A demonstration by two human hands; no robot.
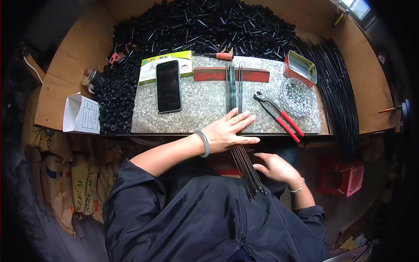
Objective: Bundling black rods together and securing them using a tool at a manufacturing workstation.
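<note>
My left hand (223,133) lies flat with spread fingers across a bundle of thin dark rods (245,168), pressing it at the front edge of the speckled stone slab (196,122). The rods' far ends rest across a red bar (209,74), and their near ends stick out over the edge toward my lap. Just right of those near ends is my right hand (280,168), its thumb and fingers apart and a little blurred. It appears to hold nothing. Red-handled pincers (279,115) lie on the slab to the right of the rods.
A phone (168,87) leans on a yellow-green box (187,56). Black parts (205,26) heap behind; a screwdriver-like handle (224,56) lies before them. Right are a glass dish (298,97), red tin (300,69) and more long rods (336,83). A white carton (82,114) stands left.
</note>
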